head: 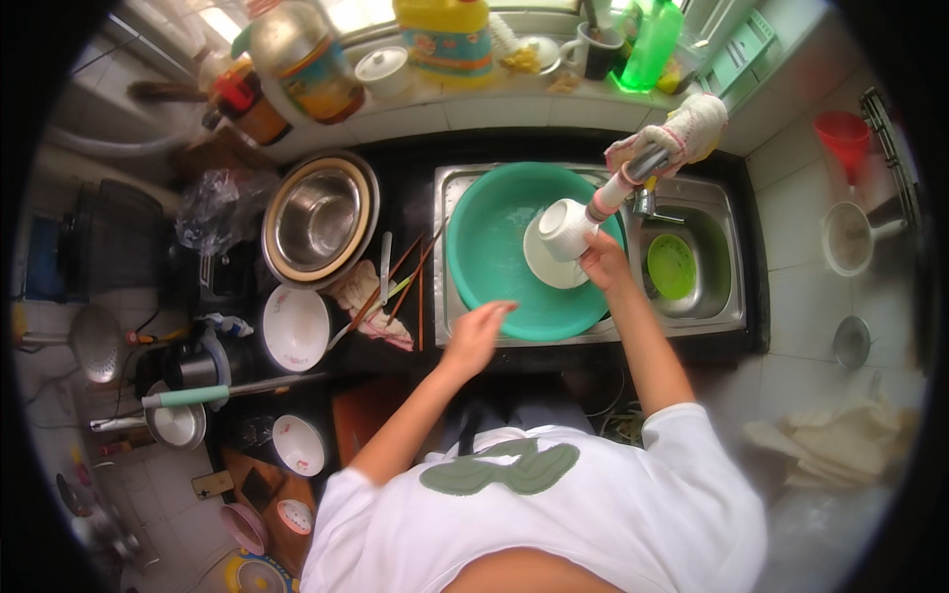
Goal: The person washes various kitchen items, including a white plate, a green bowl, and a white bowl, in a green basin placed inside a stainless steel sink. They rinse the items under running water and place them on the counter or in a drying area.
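Note:
My right hand grips a white ribbed cup by its side, tilted with its base facing up toward me. Right beside the cup is the end of the faucet's spout, wrapped in white and pink. Behind and below the cup a pale round dish shows inside the green plastic basin. My left hand hovers at the basin's front rim, blurred, its fingertips drawn together. I see no object in it, though the view between its fingers is hidden.
The basin rests in the left bowl of a steel double sink; a light-green bowl lies in the right one. Left of it are chopsticks, a knife, a white bowl and stacked metal basins. Bottles line the sill.

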A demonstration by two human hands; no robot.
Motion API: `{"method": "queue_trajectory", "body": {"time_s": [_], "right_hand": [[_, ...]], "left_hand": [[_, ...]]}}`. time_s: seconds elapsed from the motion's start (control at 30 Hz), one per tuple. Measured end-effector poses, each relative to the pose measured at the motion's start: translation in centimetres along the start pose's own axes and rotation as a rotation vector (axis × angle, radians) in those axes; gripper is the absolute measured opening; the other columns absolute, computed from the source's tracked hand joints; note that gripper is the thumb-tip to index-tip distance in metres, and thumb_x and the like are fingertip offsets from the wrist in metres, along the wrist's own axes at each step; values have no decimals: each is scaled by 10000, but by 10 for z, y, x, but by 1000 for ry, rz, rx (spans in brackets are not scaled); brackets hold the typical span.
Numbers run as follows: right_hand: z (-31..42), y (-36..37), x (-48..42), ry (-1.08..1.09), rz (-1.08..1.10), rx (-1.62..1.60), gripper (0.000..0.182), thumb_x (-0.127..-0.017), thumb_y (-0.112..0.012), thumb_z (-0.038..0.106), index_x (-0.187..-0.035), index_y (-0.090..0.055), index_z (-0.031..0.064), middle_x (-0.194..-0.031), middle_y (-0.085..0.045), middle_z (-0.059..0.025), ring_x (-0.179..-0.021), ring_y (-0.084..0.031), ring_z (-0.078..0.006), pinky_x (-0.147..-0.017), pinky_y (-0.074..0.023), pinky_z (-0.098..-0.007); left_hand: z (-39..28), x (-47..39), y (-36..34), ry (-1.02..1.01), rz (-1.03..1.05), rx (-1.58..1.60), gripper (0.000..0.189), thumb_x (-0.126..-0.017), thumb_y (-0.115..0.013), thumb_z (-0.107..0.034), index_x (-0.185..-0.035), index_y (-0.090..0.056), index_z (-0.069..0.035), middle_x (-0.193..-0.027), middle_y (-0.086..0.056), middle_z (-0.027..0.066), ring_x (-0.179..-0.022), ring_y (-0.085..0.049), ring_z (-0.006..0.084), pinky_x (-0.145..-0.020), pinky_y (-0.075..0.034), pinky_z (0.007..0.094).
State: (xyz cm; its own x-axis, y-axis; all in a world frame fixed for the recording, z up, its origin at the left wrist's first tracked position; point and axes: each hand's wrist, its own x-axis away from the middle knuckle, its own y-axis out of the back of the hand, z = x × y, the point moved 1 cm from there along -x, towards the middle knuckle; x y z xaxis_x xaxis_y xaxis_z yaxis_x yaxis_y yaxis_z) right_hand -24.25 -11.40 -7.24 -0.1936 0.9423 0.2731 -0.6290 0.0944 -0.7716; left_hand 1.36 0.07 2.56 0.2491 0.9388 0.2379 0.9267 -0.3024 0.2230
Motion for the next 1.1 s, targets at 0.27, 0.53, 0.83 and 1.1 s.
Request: {"method": "queue_trajectory", "body": {"time_s": [0.27,0.53,0.83,1.1], "right_hand": [[6,16,35,-135,4,282,263,-842,-522,44,-1099,-537,-12,-1006,-610,-68,-951,-583,-169,-833,-478,-308],[0,-8,28,65,-79,368,201,-832,-567,72,-1024,-578,11,-855,-611,9,-650,-485,-43,-550,-363,-202],[17,-2,28,1066,389,1995,149,-773,-522,66,-908,-585,56,-918,-601,-128,-886,-576,-297,-843,-437,-398],[3,2,26,1076,412,1756,107,-738,-555,42,-842,-580,40,-863,-601,-181,-817,-565,-366,-713,-441,-443]], "left_hand": [[-51,-172,-107,-292,78,-792,279,-871,-491,-231,-1039,-606,-41,-1036,-609,154,-977,-560,335,-871,-417,425],[14,-214,-101,101,-84,44,401,-757,-670,-236,-1085,-562,-32,-965,-627,107,-855,-618,221,-733,-492,333],[-21,-195,-64,463,250,-7,576,-776,-397,-26,-1327,-316,-172,-1257,-423,164,-1145,-446,330,-675,-545,498],[-13,-189,-55,344,199,42,535,-804,-418,-118,-1329,-323,-98,-1249,-449,178,-1106,-488,299,-931,-382,342]]}}
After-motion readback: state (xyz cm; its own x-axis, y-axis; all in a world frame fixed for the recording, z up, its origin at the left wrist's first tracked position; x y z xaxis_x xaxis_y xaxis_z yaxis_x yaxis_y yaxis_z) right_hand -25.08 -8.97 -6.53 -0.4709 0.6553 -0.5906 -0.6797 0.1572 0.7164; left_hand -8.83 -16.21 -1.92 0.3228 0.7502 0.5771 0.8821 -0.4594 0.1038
